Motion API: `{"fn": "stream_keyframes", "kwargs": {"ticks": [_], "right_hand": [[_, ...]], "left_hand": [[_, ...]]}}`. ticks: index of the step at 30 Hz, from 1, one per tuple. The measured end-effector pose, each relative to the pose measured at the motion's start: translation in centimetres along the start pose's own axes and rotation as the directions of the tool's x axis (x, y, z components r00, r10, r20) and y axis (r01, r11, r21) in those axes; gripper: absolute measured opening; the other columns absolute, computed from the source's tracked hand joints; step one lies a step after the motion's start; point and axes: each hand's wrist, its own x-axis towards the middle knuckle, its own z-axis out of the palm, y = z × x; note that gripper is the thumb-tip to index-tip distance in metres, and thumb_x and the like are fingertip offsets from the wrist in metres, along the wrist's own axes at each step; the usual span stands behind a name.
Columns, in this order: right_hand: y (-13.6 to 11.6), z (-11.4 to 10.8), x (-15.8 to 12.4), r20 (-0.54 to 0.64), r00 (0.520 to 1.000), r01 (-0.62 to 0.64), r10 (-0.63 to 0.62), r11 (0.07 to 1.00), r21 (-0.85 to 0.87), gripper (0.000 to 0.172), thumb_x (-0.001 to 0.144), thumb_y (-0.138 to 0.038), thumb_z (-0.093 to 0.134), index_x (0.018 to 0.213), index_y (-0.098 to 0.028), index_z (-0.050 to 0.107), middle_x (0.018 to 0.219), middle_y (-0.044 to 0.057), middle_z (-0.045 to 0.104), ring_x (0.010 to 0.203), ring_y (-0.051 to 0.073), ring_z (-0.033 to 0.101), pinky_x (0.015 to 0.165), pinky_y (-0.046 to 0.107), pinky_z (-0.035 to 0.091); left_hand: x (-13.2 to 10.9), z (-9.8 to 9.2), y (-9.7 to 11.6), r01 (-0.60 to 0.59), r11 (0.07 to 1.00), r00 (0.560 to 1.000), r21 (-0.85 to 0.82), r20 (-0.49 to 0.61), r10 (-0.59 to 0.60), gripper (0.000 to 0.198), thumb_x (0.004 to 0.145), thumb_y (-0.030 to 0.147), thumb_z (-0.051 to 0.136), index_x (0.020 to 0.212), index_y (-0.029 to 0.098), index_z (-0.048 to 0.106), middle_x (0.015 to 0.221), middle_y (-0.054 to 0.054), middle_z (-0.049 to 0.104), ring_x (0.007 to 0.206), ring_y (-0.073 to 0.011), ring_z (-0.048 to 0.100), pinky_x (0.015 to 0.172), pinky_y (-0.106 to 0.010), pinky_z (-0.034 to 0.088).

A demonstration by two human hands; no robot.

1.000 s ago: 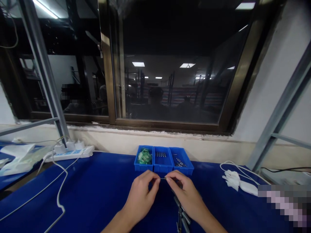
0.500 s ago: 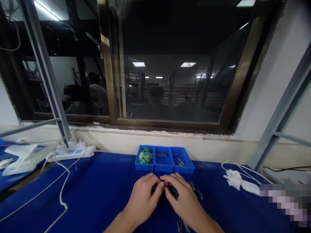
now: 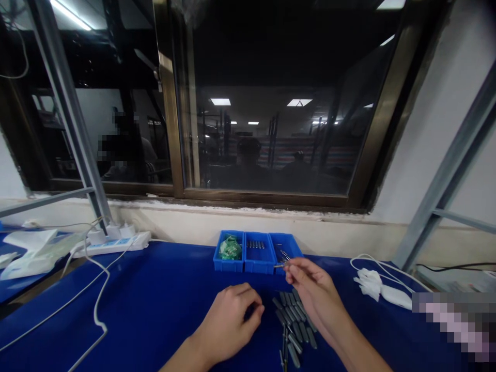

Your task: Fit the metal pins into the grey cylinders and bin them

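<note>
My right hand (image 3: 310, 281) pinches a small slim metal piece (image 3: 279, 266) between thumb and fingertips, by the front of the right-hand blue bin (image 3: 296, 242). In that bin lie several thin metal parts (image 3: 285, 255). My left hand (image 3: 234, 318) is over the blue table with fingers curled toward the thumb; what they hold, if anything, is hidden. Between the hands lies a pile of dark grey oblong pieces (image 3: 296, 315), with slim metal tools (image 3: 285, 346) at its near end. The middle bin (image 3: 259, 264) contains a row of small dark parts (image 3: 256, 245).
A left bin (image 3: 228, 265) holds a green bundle in clear plastic (image 3: 231, 248). White cables (image 3: 101, 289) run from a power strip (image 3: 116, 245) at the left. Far right are a white device (image 3: 396, 296) and crumpled white material (image 3: 368, 283). Metal posts stand before the window.
My hands have come apart. The right one moved right and up to the right-hand bin, holding a slim metal piece; the left dropped slightly. The grey pile now shows.
</note>
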Motion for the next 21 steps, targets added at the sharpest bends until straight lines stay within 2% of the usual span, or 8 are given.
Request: {"fn": "stream_keyframes", "kwargs": {"ticks": [3, 7, 11, 13, 17, 21], "right_hand": [[-1.0, 0.0, 0.4, -0.045, 0.996, -0.067, 0.080, 0.968, 0.244, 0.048, 0.047, -0.047, 0.106, 0.077, -0.022, 0.077, 0.072, 0.000, 0.070, 0.067, 0.011, 0.060, 0.062, 0.022, 0.051], [-1.1, -0.5, 1.2, -0.070, 0.984, -0.137, 0.166, 0.941, 0.309, 0.051, 0.047, -0.044, 0.106, 0.072, -0.020, 0.068, 0.067, -0.003, 0.063, 0.059, 0.008, 0.054, 0.049, 0.018, 0.044], [0.2, -1.4, 2.1, -0.112, 0.950, -0.259, 0.293, 0.934, 0.247, 0.056, 0.044, -0.045, 0.104, 0.063, -0.019, 0.058, 0.051, -0.008, 0.048, 0.042, 0.004, 0.039, 0.035, 0.016, 0.030], [1.0, -1.8, 2.4, -0.148, 0.940, -0.277, 0.307, 0.941, 0.194, 0.057, 0.044, -0.046, 0.102, 0.062, -0.019, 0.056, 0.047, -0.010, 0.044, 0.038, 0.002, 0.035, 0.033, 0.015, 0.025], [2.3, -2.5, 2.7, -0.184, 0.945, -0.263, 0.268, 0.963, 0.054, 0.058, 0.048, -0.053, 0.099, 0.068, -0.017, 0.059, 0.050, -0.008, 0.051, 0.037, 0.001, 0.037, 0.033, 0.013, 0.020], [2.9, -2.9, 3.0, -0.195, 0.949, -0.265, 0.248, 0.962, -0.068, 0.058, 0.053, -0.059, 0.095, 0.073, -0.015, 0.062, 0.055, -0.005, 0.057, 0.038, 0.002, 0.040, 0.035, 0.014, 0.017]], "left_hand": [[-0.1, 0.0, 0.3, -0.030, 0.998, 0.995, 0.051, 0.101, 0.024, 0.014, 0.098, 0.024, 0.059, 0.101, 0.025, 0.073, 0.101, 0.000, 0.073, 0.090, -0.0192, 0.070, 0.083, -0.032, 0.052], [-0.3, 0.1, 0.5, -0.059, 0.996, 0.977, 0.063, 0.210, 0.044, 0.019, 0.092, 0.029, 0.069, 0.110, 0.027, 0.074, 0.109, 0.000, 0.074, 0.098, -0.0227, 0.071, 0.092, -0.038, 0.055], [-0.5, 0.3, 0.3, -0.103, 0.994, 0.958, 0.030, 0.273, 0.091, 0.027, 0.089, 0.040, 0.077, 0.114, 0.031, 0.075, 0.114, 0.001, 0.074, 0.104, -0.0251, 0.071, 0.106, -0.047, 0.051], [-0.7, 0.5, 0.0, -0.108, 0.994, 0.950, 0.012, 0.296, 0.100, 0.030, 0.087, 0.045, 0.079, 0.115, 0.034, 0.076, 0.116, 0.001, 0.074, 0.107, -0.0260, 0.071, 0.110, -0.052, 0.048], [-0.9, 0.9, -0.5, -0.085, 0.996, 0.939, 0.012, 0.336, 0.076, 0.028, 0.086, 0.045, 0.080, 0.113, 0.035, 0.077, 0.120, 0.000, 0.073, 0.112, -0.0296, 0.070, 0.116, -0.062, 0.041], [-0.8, 1.1, -0.7, -0.092, 0.996, 0.931, -0.003, 0.353, 0.087, 0.022, 0.088, 0.038, 0.078, 0.110, 0.033, 0.078, 0.120, -0.001, 0.073, 0.111, -0.0282, 0.071, 0.118, -0.063, 0.039]]}}
